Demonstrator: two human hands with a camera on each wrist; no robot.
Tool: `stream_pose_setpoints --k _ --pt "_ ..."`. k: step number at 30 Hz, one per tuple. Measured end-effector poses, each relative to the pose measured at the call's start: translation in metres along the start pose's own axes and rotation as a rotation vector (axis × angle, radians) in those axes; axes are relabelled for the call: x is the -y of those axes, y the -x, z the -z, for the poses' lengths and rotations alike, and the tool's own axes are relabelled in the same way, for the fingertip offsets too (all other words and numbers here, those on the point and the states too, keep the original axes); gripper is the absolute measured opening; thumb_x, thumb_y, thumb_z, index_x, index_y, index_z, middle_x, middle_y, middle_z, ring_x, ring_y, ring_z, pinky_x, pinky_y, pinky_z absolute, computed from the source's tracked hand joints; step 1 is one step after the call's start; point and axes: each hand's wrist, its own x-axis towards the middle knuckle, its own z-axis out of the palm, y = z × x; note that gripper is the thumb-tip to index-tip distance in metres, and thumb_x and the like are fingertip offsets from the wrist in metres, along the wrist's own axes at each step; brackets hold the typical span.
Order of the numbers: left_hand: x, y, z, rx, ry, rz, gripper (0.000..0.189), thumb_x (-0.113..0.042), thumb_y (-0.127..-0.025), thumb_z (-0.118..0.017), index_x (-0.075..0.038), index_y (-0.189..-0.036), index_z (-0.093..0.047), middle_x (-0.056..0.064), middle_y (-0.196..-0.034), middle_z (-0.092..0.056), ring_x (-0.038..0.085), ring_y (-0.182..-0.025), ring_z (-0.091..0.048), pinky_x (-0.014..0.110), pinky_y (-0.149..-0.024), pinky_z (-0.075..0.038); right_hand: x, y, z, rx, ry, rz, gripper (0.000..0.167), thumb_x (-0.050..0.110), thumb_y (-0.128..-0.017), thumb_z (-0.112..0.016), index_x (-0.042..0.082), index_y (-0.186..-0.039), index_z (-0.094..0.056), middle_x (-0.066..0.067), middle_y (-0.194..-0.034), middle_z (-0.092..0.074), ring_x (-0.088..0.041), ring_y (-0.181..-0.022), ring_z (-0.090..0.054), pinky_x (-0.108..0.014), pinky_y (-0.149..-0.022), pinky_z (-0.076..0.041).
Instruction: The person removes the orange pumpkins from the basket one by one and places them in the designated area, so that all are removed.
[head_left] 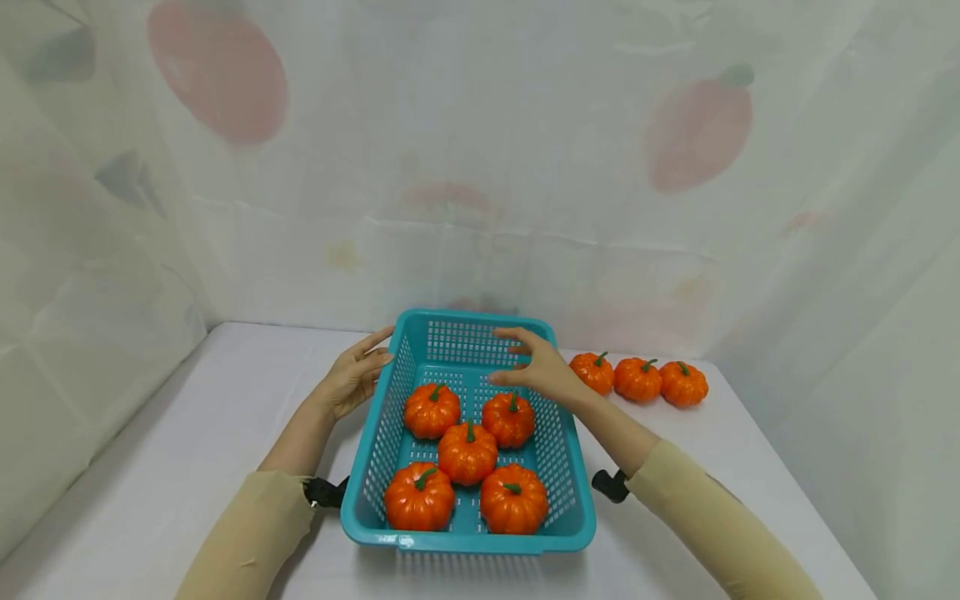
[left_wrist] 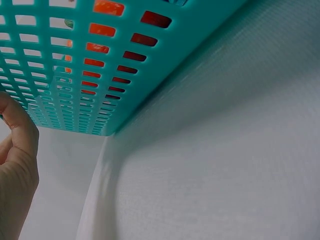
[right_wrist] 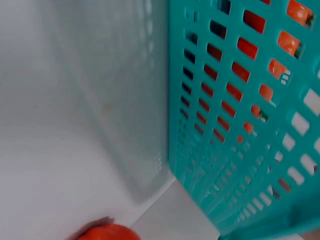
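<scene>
A turquoise plastic basket (head_left: 471, 543) with slotted walls holds several small orange pumpkins (head_left: 467, 454) with green stems. At its far left side, my left hand (head_left: 358, 373) rests extended fingers against the outer wall near the rim. The left wrist view shows that hand (left_wrist: 19, 155) beside the slotted wall. Over the far right part of the basket hovers my right hand (head_left: 546, 367), thumb and fingers apart with nothing between them. Closest below it is the far right pumpkin (head_left: 508, 420) inside. The right wrist view shows the basket wall (right_wrist: 200, 150) but hardly any of the hand.
Three more pumpkins (head_left: 637, 380) sit in a row on the white table (head_left: 247, 392), right of the basket. One of them, an orange pumpkin (right_wrist: 111, 233), shows at the bottom of the right wrist view. A pale fruit-printed curtain (head_left: 480, 250) hangs behind the table.
</scene>
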Motion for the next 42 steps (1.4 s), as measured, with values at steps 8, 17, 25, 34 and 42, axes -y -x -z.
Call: stream_pose_setpoints --k 8,17,25,34,42 --pt "0.0 0.002 0.0 -0.004 0.005 0.003 0.061 -0.001 -0.105 -0.039 -0.011 -0.159 -0.014 0.0 -0.104 -0.059 0.008 -0.082 -0.069 0.022 -0.07 -0.062 0.006 -0.012 -0.02 0.115 0.054 -0.036 0.075 0.033 -0.082 -0.08 0.019 -0.147 -0.045 -0.004 -0.155 -0.042 -0.036 -0.14 -0.046 -0.053 -0.106 -0.05" --pt "0.0 0.003 -0.004 0.016 0.009 0.0 0.062 -0.001 -0.104 -0.041 -0.009 -0.159 -0.013 0.002 -0.107 -0.06 0.009 -0.086 -0.069 0.022 -0.073 -0.062 0.017 -0.008 -0.019 0.28 0.11 -0.085 0.072 0.034 -0.08 -0.081 0.021 -0.144 -0.048 -0.012 -0.155 -0.042 -0.043 -0.138 -0.045 -0.056 -0.107 -0.048" --pt "0.0 0.005 -0.003 0.0 0.003 0.01 0.062 -0.002 -0.104 -0.042 -0.01 -0.159 -0.015 0.002 -0.105 -0.059 0.009 -0.083 -0.069 0.023 -0.071 -0.062 0.045 -0.014 0.007 0.31 0.17 -0.065 0.073 0.033 -0.081 -0.08 0.02 -0.145 -0.047 -0.009 -0.156 -0.04 -0.041 -0.139 -0.045 -0.051 -0.108 -0.049" --pt "-0.002 0.006 -0.001 0.011 0.013 -0.004 0.061 0.0 -0.104 -0.04 -0.009 -0.158 -0.014 0.001 -0.102 -0.06 0.009 -0.081 -0.069 0.022 -0.07 -0.062 0.072 -0.042 0.001 0.317 0.086 -0.068 0.065 0.033 -0.085 -0.077 0.023 -0.142 -0.05 -0.011 -0.154 -0.041 -0.032 -0.133 -0.052 -0.048 -0.104 -0.052" --pt "-0.003 0.005 -0.001 0.015 0.028 -0.003 0.062 0.0 -0.104 -0.04 -0.008 -0.159 -0.013 0.001 -0.103 -0.061 0.009 -0.083 -0.07 0.023 -0.072 -0.062 0.069 -0.066 -0.021 0.445 -0.08 -0.202 0.064 0.029 -0.088 -0.074 0.019 -0.145 -0.047 -0.008 -0.158 -0.036 -0.03 -0.138 -0.047 -0.056 -0.111 -0.045"
